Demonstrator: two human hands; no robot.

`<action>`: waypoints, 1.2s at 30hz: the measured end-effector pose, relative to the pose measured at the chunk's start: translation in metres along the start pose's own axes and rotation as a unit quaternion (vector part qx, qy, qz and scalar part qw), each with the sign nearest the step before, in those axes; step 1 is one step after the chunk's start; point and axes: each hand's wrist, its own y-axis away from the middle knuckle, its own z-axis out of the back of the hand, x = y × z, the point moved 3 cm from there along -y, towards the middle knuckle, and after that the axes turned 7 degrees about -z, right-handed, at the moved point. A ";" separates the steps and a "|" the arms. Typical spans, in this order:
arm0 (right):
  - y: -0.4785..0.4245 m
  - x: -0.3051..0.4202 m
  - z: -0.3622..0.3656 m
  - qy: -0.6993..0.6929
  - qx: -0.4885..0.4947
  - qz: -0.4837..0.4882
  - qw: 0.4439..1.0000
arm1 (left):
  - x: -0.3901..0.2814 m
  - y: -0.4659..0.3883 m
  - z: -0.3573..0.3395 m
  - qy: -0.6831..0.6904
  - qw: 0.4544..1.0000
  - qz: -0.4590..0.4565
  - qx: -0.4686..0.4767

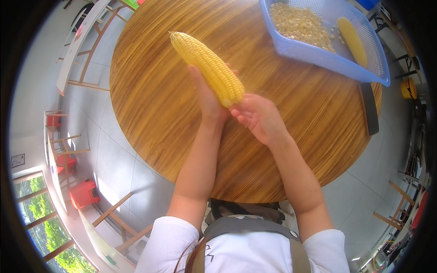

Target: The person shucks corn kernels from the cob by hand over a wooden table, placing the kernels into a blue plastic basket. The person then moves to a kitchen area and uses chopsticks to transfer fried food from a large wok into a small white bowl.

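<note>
An ear of yellow corn [210, 70], husked and with its kernels on, lies tilted in my left hand [208, 94], above the round wooden table. The palm is beneath the ear, the thumb along its left side, and fingertips show past its right side. The pointed end faces up and left. At the blunt lower end, the fingers of my right hand [256, 114] touch the ear; their exact grip on the kernels there cannot be told. Loose kernels [300, 25] are heaped in a blue plastic basket [317, 63], and another yellow ear [352, 42] rests at its right side.
The basket stands at the far right of the wooden table [164, 136]. Below it, a dark, flat, long object [369, 109] lies at the table's right edge. Red stools [84, 193] and pale tables with wooden legs are on the left.
</note>
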 end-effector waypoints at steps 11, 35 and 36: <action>0.002 0.000 -0.004 -0.007 -0.013 0.009 1.000 | -0.004 0.001 -0.002 -0.019 1.000 -0.002 0.002; -0.001 -0.010 -0.003 -0.035 -0.025 0.055 0.998 | -0.001 -0.002 0.004 0.054 0.998 0.020 -0.006; -0.001 -0.011 -0.004 -0.039 -0.027 0.058 0.997 | -0.001 -0.002 0.003 0.048 0.999 0.016 -0.007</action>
